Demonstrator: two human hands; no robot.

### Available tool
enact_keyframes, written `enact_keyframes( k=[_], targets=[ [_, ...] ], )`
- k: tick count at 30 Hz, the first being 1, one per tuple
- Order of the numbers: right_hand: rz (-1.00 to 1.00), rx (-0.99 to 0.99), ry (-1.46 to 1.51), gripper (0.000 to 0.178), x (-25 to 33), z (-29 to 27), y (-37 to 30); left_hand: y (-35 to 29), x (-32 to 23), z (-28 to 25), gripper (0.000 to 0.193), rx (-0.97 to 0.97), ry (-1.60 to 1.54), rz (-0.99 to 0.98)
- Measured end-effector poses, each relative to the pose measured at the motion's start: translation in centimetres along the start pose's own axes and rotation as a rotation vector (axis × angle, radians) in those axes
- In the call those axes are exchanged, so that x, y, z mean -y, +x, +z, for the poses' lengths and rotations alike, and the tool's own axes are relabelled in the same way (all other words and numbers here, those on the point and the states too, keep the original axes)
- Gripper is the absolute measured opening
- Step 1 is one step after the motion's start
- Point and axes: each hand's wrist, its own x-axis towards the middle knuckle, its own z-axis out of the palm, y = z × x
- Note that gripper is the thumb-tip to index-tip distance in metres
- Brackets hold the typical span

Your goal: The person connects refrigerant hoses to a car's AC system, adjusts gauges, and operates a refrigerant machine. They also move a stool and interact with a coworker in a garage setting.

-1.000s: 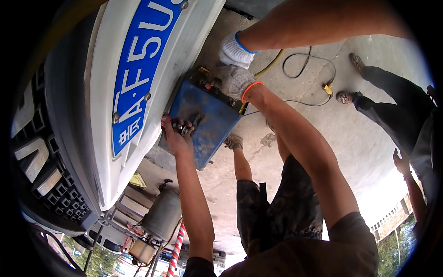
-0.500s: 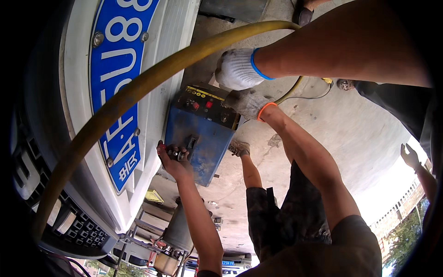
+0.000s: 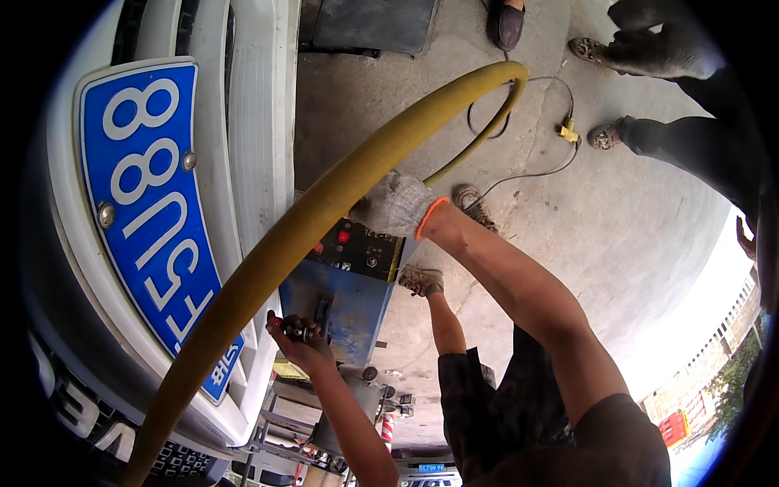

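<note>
My left hand (image 3: 307, 339), bare and dirty, curls round a small dark metal piece (image 3: 296, 329) with a shiny round part and a reddish end. It is beside the white bumper (image 3: 258, 341) and in front of a blue metal box (image 3: 341, 312). My right hand (image 3: 398, 203), in a grey knit glove with an orange cuff, is over the far end of the box's black control panel (image 3: 357, 250). A thick yellow hose (image 3: 341, 183) arches in front, and its far run meets the glove. The right fingers are largely hidden, so their grip cannot be told.
The car's blue number plate (image 3: 154, 195) stands close on the left. A cable with a yellow connector (image 3: 568, 131) lies on the concrete floor (image 3: 552, 235). Other people's shoes (image 3: 600, 136) are at the upper right. A grey tank on a frame (image 3: 345, 418) stands beyond my left forearm.
Another person's arm in a white, blue-cuffed glove has left the view. My gloved right hand sits further left and lower, my left hand lower; the whole view has shifted, with the hose more to the right.
</note>
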Motion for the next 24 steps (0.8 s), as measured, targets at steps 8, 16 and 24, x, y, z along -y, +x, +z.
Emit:
enact_keyframes(
  k=[8,16,24],
  targets=[
    [-0.044,0.445,-0.012,0.019,-0.7,0.4,0.3,-1.0,-0.4,2.2,0.03,-0.081,0.012,0.093],
    [-0.191,0.417,-0.298,0.016,0.6,2.1,-3.4,-0.8,0.0,1.1,0.034,-0.098,0.028,0.089],
    [-0.087,0.443,-0.459,0.023,3.2,0.8,-3.6,-0.2,0.4,-0.1,0.037,0.028,-0.009,0.049]
  ],
)
